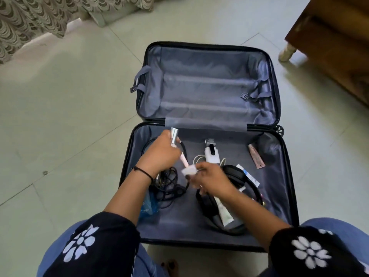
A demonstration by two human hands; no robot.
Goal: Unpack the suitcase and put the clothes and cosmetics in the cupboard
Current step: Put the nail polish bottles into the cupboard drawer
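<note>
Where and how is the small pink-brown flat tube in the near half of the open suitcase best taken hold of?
Probably across its middle, from above, thumb and finger on the two long edges. The small pink-brown flat tube lies flat and slanted on the grey lining of the suitcase, with nothing on top.

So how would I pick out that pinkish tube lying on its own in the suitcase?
Find the open suitcase on the floor and look in the half nearer the person. Go to its far right corner, beyond the black headphones. The pinkish-brown tube lies slanted on bare lining, the only one of that colour; the white tubes lie by the headphones.
</note>
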